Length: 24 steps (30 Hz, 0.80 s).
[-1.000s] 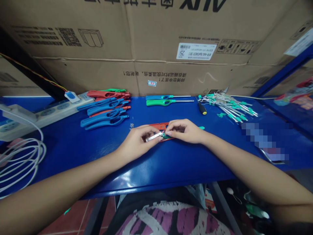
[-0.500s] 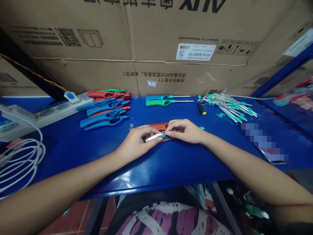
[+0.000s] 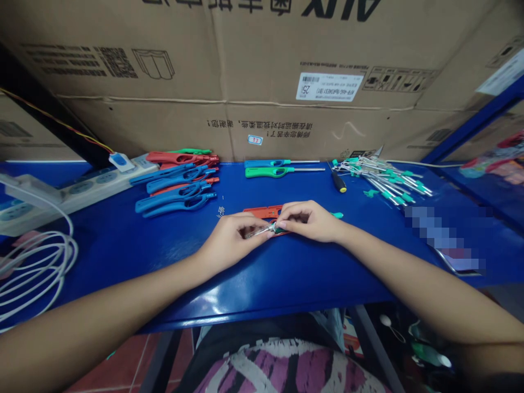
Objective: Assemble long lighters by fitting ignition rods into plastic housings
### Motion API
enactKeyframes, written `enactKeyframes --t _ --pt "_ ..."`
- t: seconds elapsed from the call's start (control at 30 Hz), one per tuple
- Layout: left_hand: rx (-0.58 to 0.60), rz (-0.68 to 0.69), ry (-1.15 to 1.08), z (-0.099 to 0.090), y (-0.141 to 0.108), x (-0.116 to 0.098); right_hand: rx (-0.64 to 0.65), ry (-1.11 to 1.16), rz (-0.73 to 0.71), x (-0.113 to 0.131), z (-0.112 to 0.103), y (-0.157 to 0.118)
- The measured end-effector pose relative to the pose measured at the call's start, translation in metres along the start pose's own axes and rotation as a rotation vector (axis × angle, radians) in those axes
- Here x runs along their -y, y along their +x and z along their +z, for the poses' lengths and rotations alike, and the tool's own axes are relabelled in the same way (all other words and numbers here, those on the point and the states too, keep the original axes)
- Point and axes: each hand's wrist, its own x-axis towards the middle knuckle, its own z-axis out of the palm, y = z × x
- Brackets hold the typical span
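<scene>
Over the blue tabletop my left hand [image 3: 233, 237] pinches a small, shiny, partly clear lighter gas tank [image 3: 257, 233] between thumb and fingers. My right hand [image 3: 311, 221] is closed in a pinch at the tank's right end, and what its fingertips grip is too small to make out. Behind and beneath the fingers lies an orange lighter shell [image 3: 262, 212], partly covered by both hands. Some green shows below the right fingertips. Past the right hand a green tip [image 3: 337, 215] sticks out.
Blue and orange lighter shells [image 3: 176, 203] are piled at left beside a power strip [image 3: 92, 183]. Two long lighters [image 3: 268, 172] lie at the back. Rightward are a screwdriver [image 3: 339, 181], several metal rods with green parts [image 3: 382, 177] and a phone [image 3: 458, 262]. Small metal bits [image 3: 221, 211] lie near the left hand.
The gas tank has turned in my left fingers, from a bright white face to a clearer, narrower side. Both hands stay close together in nearly the same place.
</scene>
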Motion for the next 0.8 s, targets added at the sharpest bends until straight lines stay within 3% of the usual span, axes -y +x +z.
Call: enactKeyframes --t 0.47,0.8 --pt "-0.015 0.005 -0.004 0.0034 -0.0011 -0.0021 -0.029 -0.007 0.006 0.0039 0.0055 0.0005" --pt "-0.033 0.004 -0.029 0.0005 0.0012 0.0008 -0.054 0.126 0.034 0.0000 -0.0007 0.0036"
